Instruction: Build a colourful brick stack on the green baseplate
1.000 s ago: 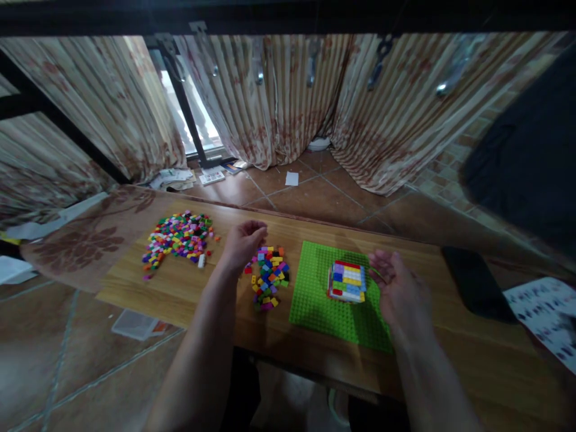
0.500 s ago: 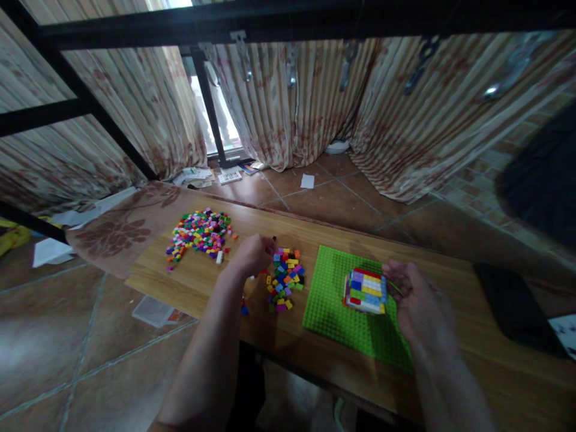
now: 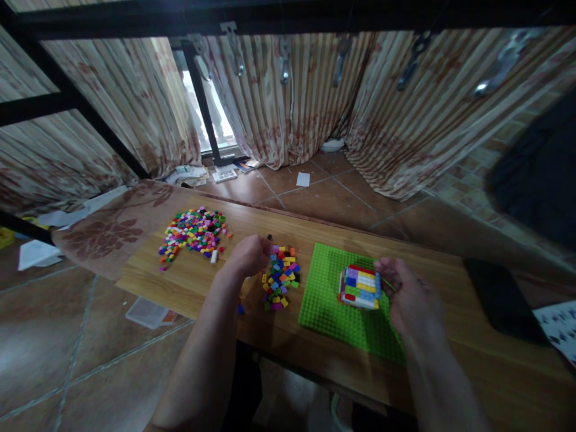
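My left hand (image 3: 252,255) is at the upper left of a small pile of mixed toy bricks (image 3: 282,276), fingers curled together and pointing down; whatever they pinch is hidden. A green studded baseplate (image 3: 317,294) lies on the wooden table, carrying a block built from coloured bricks (image 3: 362,287) with a striped top of blue, yellow, white, green and red. Just right of that block, my right hand (image 3: 411,294) is over the plate's right side, fingers bent inward. A thin bright green line shows by its fingertips; what they hold, if anything, is unclear.
A larger heap of small bricks (image 3: 193,231) spreads over the table's left part, with a white brick (image 3: 214,257) beside it. At the right lies a dark flat object (image 3: 501,300) near a printed sheet (image 3: 558,324). A black frame bar (image 3: 288,15) crosses above.
The view has shifted slightly, so most things appear a little further left. Both hands keep nearly the same place relative to the bricks and the baseplate.
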Available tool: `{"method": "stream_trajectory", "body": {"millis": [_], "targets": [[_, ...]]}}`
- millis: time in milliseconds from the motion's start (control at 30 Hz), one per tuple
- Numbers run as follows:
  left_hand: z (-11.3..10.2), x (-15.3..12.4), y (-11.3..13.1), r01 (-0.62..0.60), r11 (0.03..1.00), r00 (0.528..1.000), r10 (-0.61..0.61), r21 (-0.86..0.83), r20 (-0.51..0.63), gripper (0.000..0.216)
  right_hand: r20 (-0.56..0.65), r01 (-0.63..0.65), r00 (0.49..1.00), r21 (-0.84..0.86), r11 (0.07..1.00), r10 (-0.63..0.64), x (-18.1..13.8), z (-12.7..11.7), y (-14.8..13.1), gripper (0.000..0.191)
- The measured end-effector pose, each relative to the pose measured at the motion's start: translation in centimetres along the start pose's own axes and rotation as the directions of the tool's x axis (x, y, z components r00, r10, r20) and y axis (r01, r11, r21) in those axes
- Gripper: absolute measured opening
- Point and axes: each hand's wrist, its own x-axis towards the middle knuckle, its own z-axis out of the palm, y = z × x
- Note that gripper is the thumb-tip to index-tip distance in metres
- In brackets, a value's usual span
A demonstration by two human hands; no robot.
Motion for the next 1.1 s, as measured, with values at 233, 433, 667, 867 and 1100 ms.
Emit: {"method": "stream_trajectory", "body": {"millis": [233,433,667,867,1100], "targets": [[0.1,-0.1,0.0,-0.029,0.999,0.999,0.028,0.024,0.027,0.015,0.005,-0.006,1.000,-0.010,1.000,0.006,0.0,-0.1,-0.1,0.014],[0.4,0.0,-0.1,-0.042,0.995,0.999,0.041,0.089,0.008,0.015,0.018,0.005,1.000,-0.010,1.000,-0.005,0.1,-0.2,0.1,0.015],[0.5,0.1,-0.5,-0.057,0.994,0.998,0.058,0.092,-0.005,0.021,0.031,0.030,0.999,-0.010,0.999,-0.030,0.3,-0.4,0.4,0.014],[0.2,0.0,-0.8,-0.095,0.995,0.995,0.095,0.024,0.012,0.022,0.042,0.056,0.998,-0.019,0.998,-0.056,0.3,-0.5,0.5,0.015],[-0.2,-0.3,-1.1,-0.126,0.991,0.990,0.123,0.042,0.076,0.017,0.037,0.021,0.999,-0.012,1.000,-0.020,0.2,-0.3,0.3,0.014]]}}
